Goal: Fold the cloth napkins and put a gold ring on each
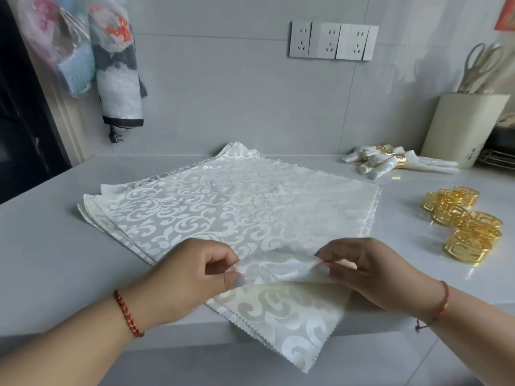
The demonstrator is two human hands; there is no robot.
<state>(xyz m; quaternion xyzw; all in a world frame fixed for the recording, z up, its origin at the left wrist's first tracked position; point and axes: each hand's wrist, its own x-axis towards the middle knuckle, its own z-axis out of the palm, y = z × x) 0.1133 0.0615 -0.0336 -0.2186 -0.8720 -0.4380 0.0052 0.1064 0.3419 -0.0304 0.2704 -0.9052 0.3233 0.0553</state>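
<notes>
Both of my hands pinch the near corner of the top napkin (223, 201), which I have turned back over itself. My left hand (192, 271) has thumb and forefinger closed on the fold at its left end; my right hand (365, 271) has the same kind of grip on the right end. That napkin lies on a stack of napkins (94, 210) spread on the white counter (41, 246), the stack's near corner hanging over the counter's edge. Loose gold rings (462, 218) sit in a cluster to the right, well apart from the stack. Farther back, finished napkins (390, 162) lie rolled with rings on them, near a cream utensil holder (462, 126) with scissors (479, 65).
</notes>
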